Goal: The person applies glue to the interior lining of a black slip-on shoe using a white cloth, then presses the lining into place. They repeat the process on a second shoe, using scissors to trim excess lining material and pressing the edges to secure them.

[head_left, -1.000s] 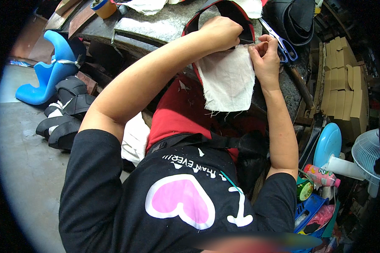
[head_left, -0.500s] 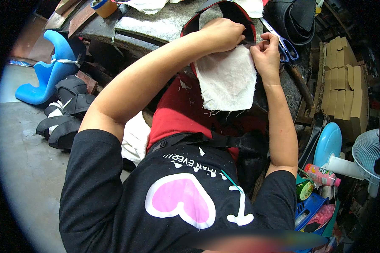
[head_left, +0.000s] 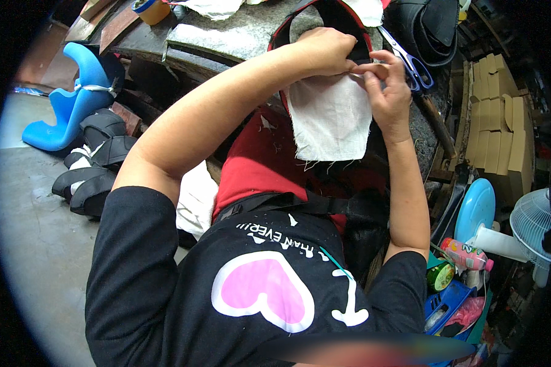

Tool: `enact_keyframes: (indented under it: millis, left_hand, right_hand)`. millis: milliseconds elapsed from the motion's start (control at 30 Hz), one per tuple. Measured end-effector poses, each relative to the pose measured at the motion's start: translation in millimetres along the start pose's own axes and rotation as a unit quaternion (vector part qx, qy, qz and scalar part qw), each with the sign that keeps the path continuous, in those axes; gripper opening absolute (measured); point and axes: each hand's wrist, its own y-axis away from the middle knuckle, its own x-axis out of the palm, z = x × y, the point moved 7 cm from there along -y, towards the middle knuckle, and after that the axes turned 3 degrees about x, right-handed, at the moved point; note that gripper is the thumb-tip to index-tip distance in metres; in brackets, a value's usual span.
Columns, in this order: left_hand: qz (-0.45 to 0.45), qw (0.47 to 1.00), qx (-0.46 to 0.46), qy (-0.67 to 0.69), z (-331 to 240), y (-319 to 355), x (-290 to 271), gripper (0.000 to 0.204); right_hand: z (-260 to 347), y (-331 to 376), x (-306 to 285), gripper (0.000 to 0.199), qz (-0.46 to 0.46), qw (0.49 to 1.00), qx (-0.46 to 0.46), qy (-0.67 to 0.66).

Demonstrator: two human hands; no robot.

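Observation:
A white cloth [head_left: 330, 119] with a frayed lower edge hangs at the bench's near side, over my lap. Its top edge meets a curved black piece with red edging [head_left: 362, 48], whose exact kind I cannot make out. My left hand [head_left: 326, 52] is closed, its fingers pressed on the join of cloth and black piece; its fingertips are partly hidden. At the cloth's upper right corner, my right hand [head_left: 390, 98] has its forefinger reaching to the left fingertips and its thumb bent against the cloth. Any small tool between the fingers is too small to see.
Scissors [head_left: 416, 70] with blue handles lie right of my right hand, below a black rolled piece [head_left: 425, 30]. A yellow tub [head_left: 151, 11] stands far left on the bench. Cardboard boxes [head_left: 493, 122] and a fan [head_left: 529, 223] are at right; black padded pieces [head_left: 98, 165] lie left.
My right forefinger has stretched leftward to my left fingertips, and the right hand has turned slightly. The black piece and cloth have shifted a little to the right.

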Motion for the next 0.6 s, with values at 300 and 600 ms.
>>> enact_keyframes:
  millis: [300, 600]
  left_hand:
    - [0.011, 0.991, 0.035, 0.127, 17, 6, -3, 0.024]
    - [-0.074, 0.993, 0.086, 0.031, 4, 7, -5, 0.011]
  right_hand:
    - [7, 1, 10, 0.034, 0.031, 0.996, -0.037, 0.073]
    - [4, 1, 13, 0.036, 0.028, 0.991, -0.070, 0.112]
